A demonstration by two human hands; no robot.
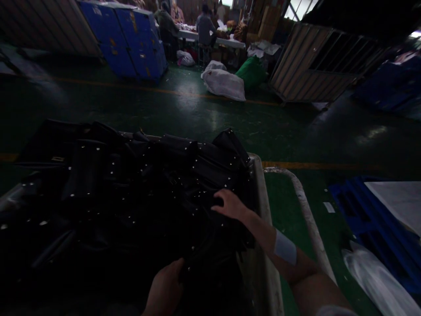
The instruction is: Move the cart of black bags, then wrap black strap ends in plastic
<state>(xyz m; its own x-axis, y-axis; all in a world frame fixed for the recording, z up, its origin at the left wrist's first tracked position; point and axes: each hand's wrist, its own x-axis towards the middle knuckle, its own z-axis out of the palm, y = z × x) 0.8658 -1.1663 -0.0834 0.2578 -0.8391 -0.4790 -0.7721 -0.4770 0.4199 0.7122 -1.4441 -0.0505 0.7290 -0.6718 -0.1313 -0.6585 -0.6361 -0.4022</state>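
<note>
A heap of black bags (pixel 213 169) with small shiny metal studs fills a pale-rimmed cart (pixel 263 197) in front of me. Low in the view, my left hand (pixel 166 285) is closed at the edge of a dark studded bag (pixel 207 259); its fingertips are partly lost in the shadow. My right hand (pixel 230 204) reaches over the cart's right side, thumb and fingers apart and curved, just above the black leather. Nothing shows between those fingers. One bag with a gold-coloured clasp (pixel 58 159) lies at the far left of the heap.
A curved metal handle (pixel 301 193) sticks out at the cart's right. Beyond it are a blue pallet (pixel 368 219) and a clear plastic bundle (pixel 378 272). Across the green floor stand blue boxes (pixel 131 39), white sacks (pixel 223 83) and a cage trolley (pixel 315 66); people sit at a table (pixel 226 41).
</note>
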